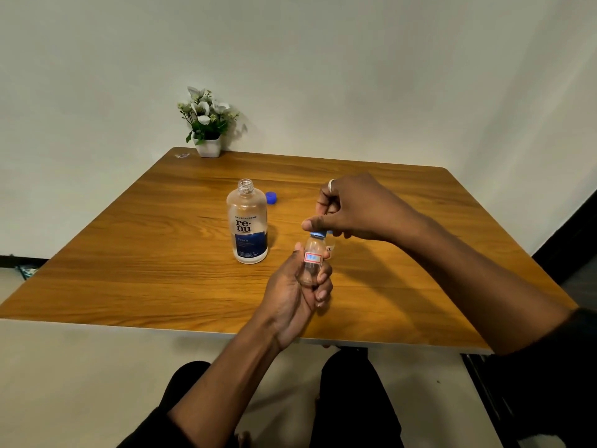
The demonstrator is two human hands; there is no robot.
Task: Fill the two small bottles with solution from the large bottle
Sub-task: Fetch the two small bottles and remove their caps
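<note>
1 small bottle sits in left fingers, right fingers pinching its cap.

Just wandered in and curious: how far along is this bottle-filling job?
Done: large bottle stands uncapped, its blue cap on the table. In hand: left hand grips a small bottle while right hand pinches its lid. Remaining: the second small bottle behind; fill levels unclear.

Counter: square wood-grain top, warm brown, rounded corners, pale edge band. Walls: plain off-white, meeting in a corner at the rear right. Floor: pale, smooth. Baseboard: dark strip low on the left wall. Potted flowers: white blooms, green leaves, white pot, on the counter's far left corner by the wall, casting a soft shadow. Light: even, indoor.
</note>
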